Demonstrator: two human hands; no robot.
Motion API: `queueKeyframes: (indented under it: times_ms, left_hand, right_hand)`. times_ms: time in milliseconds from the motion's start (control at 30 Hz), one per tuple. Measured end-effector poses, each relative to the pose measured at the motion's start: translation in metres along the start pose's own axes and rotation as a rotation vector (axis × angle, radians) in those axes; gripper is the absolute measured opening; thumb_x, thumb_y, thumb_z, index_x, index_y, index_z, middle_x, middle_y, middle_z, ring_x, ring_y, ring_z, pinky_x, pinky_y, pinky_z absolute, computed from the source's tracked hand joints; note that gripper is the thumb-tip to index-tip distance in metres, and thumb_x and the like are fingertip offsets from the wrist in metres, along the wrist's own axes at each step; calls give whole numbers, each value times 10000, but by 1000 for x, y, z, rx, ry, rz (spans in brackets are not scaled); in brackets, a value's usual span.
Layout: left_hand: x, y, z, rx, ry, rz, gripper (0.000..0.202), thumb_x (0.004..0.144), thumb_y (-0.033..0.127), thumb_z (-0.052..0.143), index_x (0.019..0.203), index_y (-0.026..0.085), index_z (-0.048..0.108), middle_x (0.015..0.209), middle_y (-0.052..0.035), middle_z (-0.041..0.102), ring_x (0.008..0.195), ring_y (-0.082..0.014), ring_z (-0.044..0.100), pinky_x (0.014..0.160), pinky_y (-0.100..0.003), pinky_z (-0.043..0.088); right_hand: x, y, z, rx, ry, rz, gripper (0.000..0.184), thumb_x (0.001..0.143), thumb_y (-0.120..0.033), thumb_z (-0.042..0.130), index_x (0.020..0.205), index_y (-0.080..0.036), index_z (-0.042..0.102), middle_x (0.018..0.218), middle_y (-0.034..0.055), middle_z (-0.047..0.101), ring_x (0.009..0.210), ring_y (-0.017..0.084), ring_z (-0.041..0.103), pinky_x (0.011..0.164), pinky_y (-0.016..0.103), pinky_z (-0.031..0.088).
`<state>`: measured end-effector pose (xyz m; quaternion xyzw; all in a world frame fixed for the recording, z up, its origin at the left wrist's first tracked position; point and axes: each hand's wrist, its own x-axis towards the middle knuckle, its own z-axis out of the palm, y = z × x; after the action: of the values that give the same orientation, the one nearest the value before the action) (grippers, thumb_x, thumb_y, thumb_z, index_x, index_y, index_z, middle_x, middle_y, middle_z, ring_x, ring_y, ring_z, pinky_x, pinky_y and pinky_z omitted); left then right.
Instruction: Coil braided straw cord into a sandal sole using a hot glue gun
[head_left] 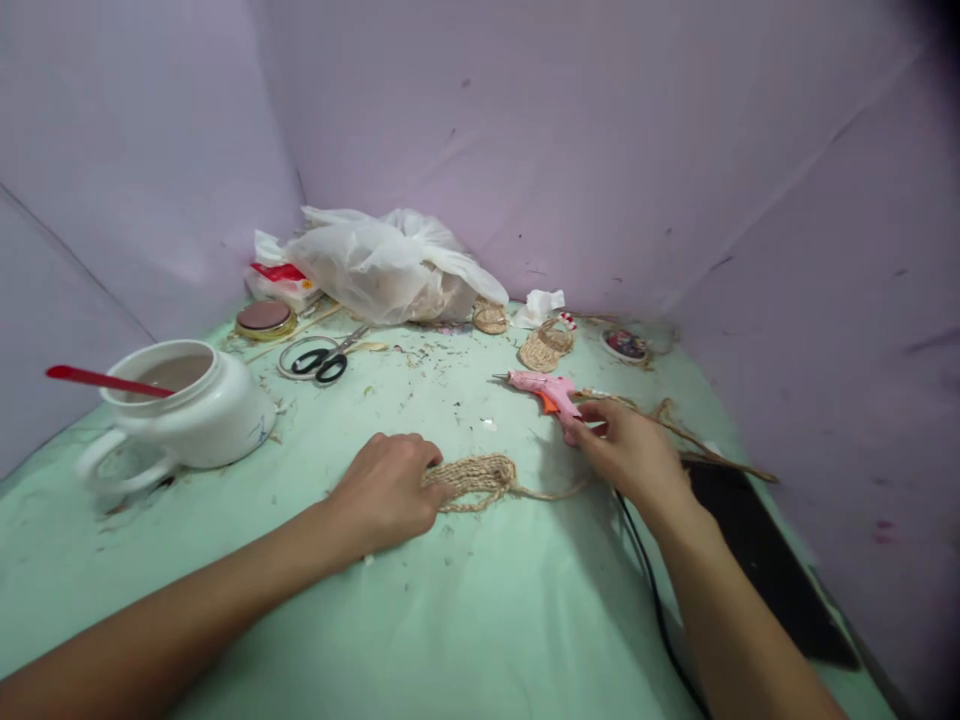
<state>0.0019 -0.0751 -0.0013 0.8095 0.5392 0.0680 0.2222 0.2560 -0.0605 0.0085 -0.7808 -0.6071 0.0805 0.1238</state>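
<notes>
My left hand is closed on one end of a flat oval piece of coiled straw cord, pressed to the green tabletop. From the piece's right end a loose length of cord runs toward my other hand. My right hand has its thumb and fingers around the handle of a pink glue gun with an orange trigger. The gun's metal nozzle points left, and its black cable trails toward me.
A white pot with a red stick stands left. Scissors, a round tin, and a plastic bag lie behind. Farther right are a small woven slipper, twisted cords, and a black flat panel.
</notes>
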Motion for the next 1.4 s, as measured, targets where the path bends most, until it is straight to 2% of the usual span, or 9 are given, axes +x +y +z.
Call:
queueKeyframes:
  times_ms: [133, 300, 533, 700, 967, 1067, 1167, 1267, 1400]
  left_hand:
    - [-5, 6, 5, -35, 16, -59, 249, 740, 367, 508, 877, 216, 652, 851, -68, 656, 768, -239, 581, 606, -298, 354]
    - [-6, 7, 4, -179, -29, -180, 144, 701, 305, 505, 741, 206, 602, 691, -19, 607, 626, -180, 526, 526, -255, 310]
    - [-2, -1, 3, -309, -52, -196, 168, 682, 343, 543, 715, 191, 607, 611, 9, 555, 567, -149, 476, 512, -238, 301]
    - [-1, -3, 5, -377, -83, -171, 256, 721, 402, 493, 699, 188, 633, 590, 7, 556, 557, -148, 471, 514, -241, 318]
    - [3, -9, 7, -722, -20, -280, 244, 636, 389, 548, 603, 150, 583, 496, 31, 472, 470, -94, 381, 468, -219, 283]
    - [3, -11, 5, -903, 106, -371, 244, 605, 386, 592, 637, 144, 572, 426, 62, 421, 386, -59, 312, 406, -196, 215]
    - [2, -11, 3, -967, 173, -415, 250, 592, 371, 616, 676, 137, 586, 397, 71, 420, 355, -46, 301, 385, -188, 190]
    - [2, -10, 4, -987, 183, -406, 249, 577, 365, 630, 648, 130, 588, 416, 62, 442, 365, -39, 313, 385, -186, 196]
    - [5, -10, 8, -995, 183, -386, 243, 589, 359, 629, 653, 127, 596, 453, 53, 464, 370, -33, 308, 375, -188, 193]
  right_hand:
    - [7, 1, 10, -18, -36, 76, 332, 736, -403, 562, 931, -160, 678, 837, 164, 693, 825, 363, 631, 616, 388, 413]
    - [13, 9, 19, 116, -77, 138, 184, 685, -347, 591, 738, -185, 661, 667, 95, 646, 717, 300, 616, 570, 339, 390]
    - [24, 1, 21, 660, -228, 225, 172, 682, -347, 625, 727, -185, 592, 566, 5, 560, 563, 175, 566, 519, 283, 466]
    - [31, -7, 19, 1114, -409, 251, 108, 744, -219, 500, 738, -166, 594, 698, 61, 638, 642, 151, 625, 617, 274, 555]
    - [11, -16, 3, 1408, -393, 228, 57, 644, -160, 533, 670, -160, 583, 613, 23, 554, 476, 102, 487, 481, 230, 485]
    - [-18, -21, -6, 1405, -261, 54, 195, 687, -198, 594, 882, -201, 594, 843, 26, 629, 565, 105, 502, 544, 244, 467]
    - [-48, -18, -1, 1213, -109, -108, 274, 711, -261, 617, 979, -210, 588, 875, 39, 643, 618, 140, 516, 543, 264, 434]
    - [-67, -10, 14, 1097, -38, -123, 215, 729, -312, 620, 918, -209, 621, 814, 39, 646, 622, 159, 533, 527, 268, 420]
    - [-70, -2, 26, 997, -61, -130, 144, 734, -340, 620, 801, -214, 630, 580, -11, 561, 499, 145, 492, 449, 253, 386]
